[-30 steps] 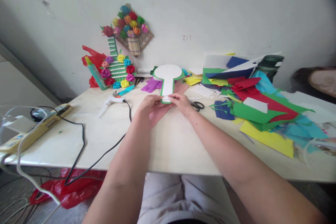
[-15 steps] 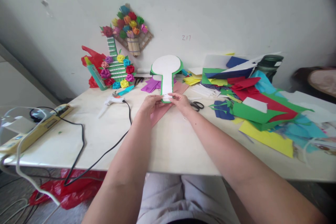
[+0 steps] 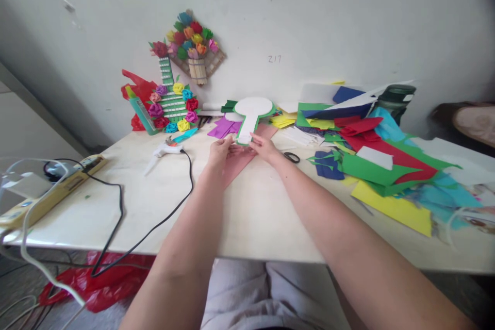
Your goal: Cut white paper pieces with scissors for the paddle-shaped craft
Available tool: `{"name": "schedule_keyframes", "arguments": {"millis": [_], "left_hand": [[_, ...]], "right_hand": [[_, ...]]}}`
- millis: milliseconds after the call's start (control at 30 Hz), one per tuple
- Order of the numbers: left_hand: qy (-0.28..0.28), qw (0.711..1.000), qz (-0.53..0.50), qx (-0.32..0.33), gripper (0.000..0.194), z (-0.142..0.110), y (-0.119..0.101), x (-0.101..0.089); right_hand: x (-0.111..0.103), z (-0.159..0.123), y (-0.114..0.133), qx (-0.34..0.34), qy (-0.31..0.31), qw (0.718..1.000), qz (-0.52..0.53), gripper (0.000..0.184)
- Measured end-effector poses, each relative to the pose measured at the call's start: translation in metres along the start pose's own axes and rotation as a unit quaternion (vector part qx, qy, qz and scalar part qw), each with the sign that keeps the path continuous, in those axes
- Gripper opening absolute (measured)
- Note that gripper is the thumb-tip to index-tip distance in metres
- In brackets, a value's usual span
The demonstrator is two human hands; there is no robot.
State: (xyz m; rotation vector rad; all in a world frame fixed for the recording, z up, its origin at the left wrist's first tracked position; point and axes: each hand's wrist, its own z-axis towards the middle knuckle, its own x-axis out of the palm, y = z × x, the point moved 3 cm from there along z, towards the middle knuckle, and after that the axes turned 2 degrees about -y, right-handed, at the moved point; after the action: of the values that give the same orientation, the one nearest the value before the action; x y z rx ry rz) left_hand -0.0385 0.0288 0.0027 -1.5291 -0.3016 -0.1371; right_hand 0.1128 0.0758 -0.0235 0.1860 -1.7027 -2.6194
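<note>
Cutout (image 3: 252,117), white on green, is over the far part of the pink sheet (image 3: 237,167), stem end toward you; can't tell if it touches. Your right hand (image 3: 266,148) pinches the stem's right edge, thumb on top. Your left hand (image 3: 221,152) is at the left edge, fingers part open; grip unclear. I'd support both edges evenly, thumbs light, so the stem doesn't kink. Glue gun (image 3: 166,150) left of sheet, scissors (image 3: 297,160) right.

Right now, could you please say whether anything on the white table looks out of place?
On the right, the heap of red, green, blue and yellow sheets looks untidy: pieces overlap at odd angles.
</note>
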Motion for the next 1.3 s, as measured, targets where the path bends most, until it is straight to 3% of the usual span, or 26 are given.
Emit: {"name": "schedule_keyframes", "arguments": {"millis": [133, 300, 433, 567, 667, 767, 867, 1000, 1100, 1200, 1300], "left_hand": [[-0.013, 1.000, 0.020, 0.010, 0.028, 0.000, 0.001, 0.001], [-0.015, 0.997, 0.073, 0.026, 0.036, 0.004, 0.007, -0.001], [-0.013, 0.993, 0.110, 0.043, 0.036, 0.004, 0.009, 0.003], [0.000, 0.988, 0.135, 0.070, 0.034, 0.003, 0.008, 0.006], [0.003, 0.978, 0.185, 0.100, 0.035, 0.006, 0.008, 0.004], [-0.011, 0.943, 0.301, 0.144, 0.038, 0.009, 0.007, 0.001], [-0.016, 0.893, 0.421, 0.160, 0.039, 0.009, 0.006, 0.000], [-0.010, 0.840, 0.521, 0.152, 0.037, 0.007, 0.003, 0.003], [0.009, 0.824, 0.545, 0.154, 0.037, 0.005, 0.002, 0.005], [-0.003, 0.838, 0.523, 0.159, 0.039, 0.007, 0.001, 0.005], [-0.010, 0.886, 0.422, 0.190, 0.042, 0.006, -0.002, 0.008]], "right_hand": [[-0.001, 0.001, 0.004, -0.057, -0.020, 0.993, -0.103, 0.040], [-0.026, -0.001, -0.002, -0.004, -0.127, 0.988, -0.092, 0.047], [-0.041, -0.005, 0.008, -0.067, -0.162, 0.963, -0.204, 0.047], [-0.031, -0.017, 0.027, -0.074, -0.097, 0.912, -0.391, 0.021], [-0.018, -0.026, 0.038, -0.101, -0.047, 0.869, -0.482, 0.027], [-0.008, -0.031, 0.040, -0.118, -0.018, 0.823, -0.556, 0.025], [-0.005, -0.031, 0.035, -0.105, -0.005, 0.806, -0.583, 0.023], [-0.009, -0.029, 0.034, -0.087, -0.010, 0.810, -0.579, 0.021], [-0.014, -0.028, 0.037, -0.068, -0.034, 0.830, -0.553, 0.018], [-0.017, -0.026, 0.036, -0.034, -0.044, 0.878, -0.476, 0.019], [-0.016, -0.024, 0.034, -0.009, -0.025, 0.947, -0.321, 0.021]]}}
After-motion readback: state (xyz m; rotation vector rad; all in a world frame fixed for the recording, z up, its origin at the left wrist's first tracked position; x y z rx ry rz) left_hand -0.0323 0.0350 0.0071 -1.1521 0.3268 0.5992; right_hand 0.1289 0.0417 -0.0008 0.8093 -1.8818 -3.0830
